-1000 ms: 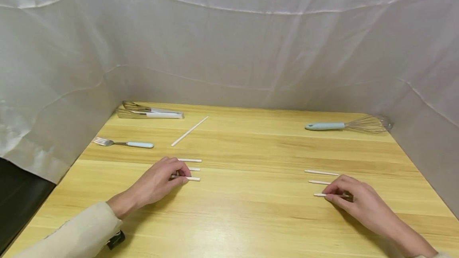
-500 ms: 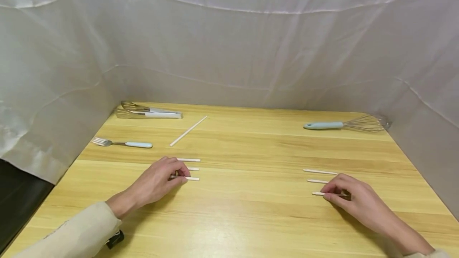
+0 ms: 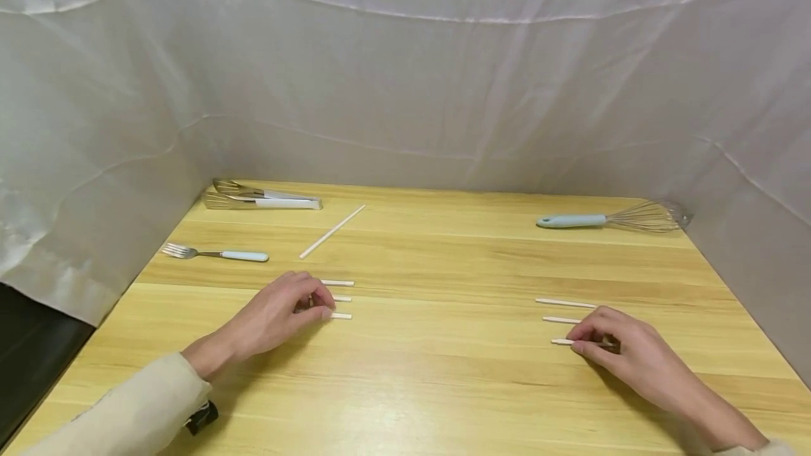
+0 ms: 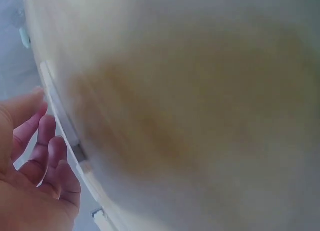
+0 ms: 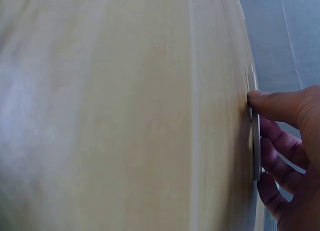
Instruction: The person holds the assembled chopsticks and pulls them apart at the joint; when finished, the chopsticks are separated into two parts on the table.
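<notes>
On the left of the table, my left hand [image 3: 281, 315] rests beside the nearest of three short white sticks [image 3: 342, 316], its fingers loosely bent. In the left wrist view, thumb and fingertips lie alongside that stick, which has a dark band near one end. My right hand [image 3: 630, 350] pinches a short white stick with a narrowed tip [image 3: 561, 342] between thumb and fingers, low over the wood; the right wrist view shows the thumb pressed on it. Two similar sticks, a middle one [image 3: 560, 319] and a far one [image 3: 564, 302], lie beyond it.
A longer white stick [image 3: 332, 231] lies slantwise behind the left group. Tongs [image 3: 285, 203] and a fork with a pale blue handle [image 3: 243, 256] are at the left. At the back right lies a whisk [image 3: 573, 221]. Grey cloth [image 3: 443, 90] hangs around the table [image 3: 443, 400].
My left hand has shifted slightly left and back, and its fingers have loosened from the nearest stick, which stays in place. The right hand keeps its pinch almost unmoved.
</notes>
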A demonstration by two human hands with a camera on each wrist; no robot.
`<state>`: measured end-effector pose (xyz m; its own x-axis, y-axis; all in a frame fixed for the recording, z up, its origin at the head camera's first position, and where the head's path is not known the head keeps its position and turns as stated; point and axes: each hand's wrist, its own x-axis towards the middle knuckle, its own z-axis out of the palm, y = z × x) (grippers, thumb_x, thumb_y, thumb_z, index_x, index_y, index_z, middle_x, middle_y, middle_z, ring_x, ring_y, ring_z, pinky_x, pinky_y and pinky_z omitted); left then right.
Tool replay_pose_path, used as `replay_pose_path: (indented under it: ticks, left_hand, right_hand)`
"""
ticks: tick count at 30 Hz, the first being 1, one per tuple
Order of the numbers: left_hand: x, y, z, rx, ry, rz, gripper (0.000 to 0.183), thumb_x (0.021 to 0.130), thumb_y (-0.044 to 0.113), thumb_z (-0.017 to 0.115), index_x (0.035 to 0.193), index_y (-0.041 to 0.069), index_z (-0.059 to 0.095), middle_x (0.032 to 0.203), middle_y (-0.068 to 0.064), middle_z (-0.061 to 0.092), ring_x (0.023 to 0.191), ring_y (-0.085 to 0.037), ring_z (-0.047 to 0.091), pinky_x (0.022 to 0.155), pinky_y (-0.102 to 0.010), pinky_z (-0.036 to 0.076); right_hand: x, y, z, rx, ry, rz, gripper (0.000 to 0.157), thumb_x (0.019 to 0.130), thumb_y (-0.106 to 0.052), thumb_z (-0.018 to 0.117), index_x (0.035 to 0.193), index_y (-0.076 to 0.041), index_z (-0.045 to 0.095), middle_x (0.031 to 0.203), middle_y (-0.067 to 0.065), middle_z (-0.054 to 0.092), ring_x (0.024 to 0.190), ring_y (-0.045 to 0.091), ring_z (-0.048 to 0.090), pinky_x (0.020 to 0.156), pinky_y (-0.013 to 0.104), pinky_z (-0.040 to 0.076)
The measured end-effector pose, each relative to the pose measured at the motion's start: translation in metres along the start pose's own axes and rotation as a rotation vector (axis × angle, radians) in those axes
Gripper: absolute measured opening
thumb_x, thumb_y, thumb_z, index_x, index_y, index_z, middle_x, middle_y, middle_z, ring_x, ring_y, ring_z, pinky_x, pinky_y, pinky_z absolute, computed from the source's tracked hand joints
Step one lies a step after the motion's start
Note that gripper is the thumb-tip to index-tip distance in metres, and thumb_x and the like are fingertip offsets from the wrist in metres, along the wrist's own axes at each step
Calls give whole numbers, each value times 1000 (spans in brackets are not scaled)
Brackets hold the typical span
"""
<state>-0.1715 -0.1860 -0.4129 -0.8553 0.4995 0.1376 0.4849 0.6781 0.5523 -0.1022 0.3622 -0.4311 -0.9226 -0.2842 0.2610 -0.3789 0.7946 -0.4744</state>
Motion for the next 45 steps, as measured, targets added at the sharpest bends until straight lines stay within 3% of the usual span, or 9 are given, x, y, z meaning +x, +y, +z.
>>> replay_pose_path:
  ticks: [8,16,23,31,38,45]
  left_hand:
    - [19,-12,-17,36,67,-50,4,104,20,76,108,18,77,106,4,74,97,-14,66,87,-37,55]
    - [38,-33,-29,70,77,-107,12,105,17,75,115,9,75,108,-7,73,95,-20,67,84,-39,52]
    - [48,-43,-28,113,75,-115,19,105,18,74,120,6,73,113,-10,74,98,-26,69,88,-47,56]
    - [59,-46,-25,149,104,-216,31,104,23,76,126,3,68,109,-15,69,93,-27,63,82,-45,51]
    - [68,-47,-24,170,69,-213,18,104,16,75,113,2,71,106,-13,73,96,-30,66,87,-51,53]
    - [74,-46,-23,139,41,-236,9,106,11,69,111,4,72,102,-11,74,92,-26,66,86,-48,52]
  right_hand:
    - [0,0,-2,4,-3,-4,34,90,-8,89,99,-38,75,93,-22,66,79,-3,56,67,18,45]
    - [0,0,0,17,4,-22,34,89,-7,89,98,-37,75,94,-22,67,79,-3,57,67,17,46]
    - [0,1,0,17,0,-14,34,90,-7,88,98,-37,75,94,-22,67,80,-3,58,68,18,47]
    - [1,0,0,6,-4,-1,32,90,-9,89,98,-37,75,94,-22,67,80,-3,58,69,18,48]
    - [0,0,0,8,5,-15,33,89,-8,89,98,-37,75,94,-22,67,80,-3,58,69,17,48]
    - [0,0,-1,4,-7,-2,32,91,-9,88,99,-37,75,93,-23,67,80,-3,58,69,18,47]
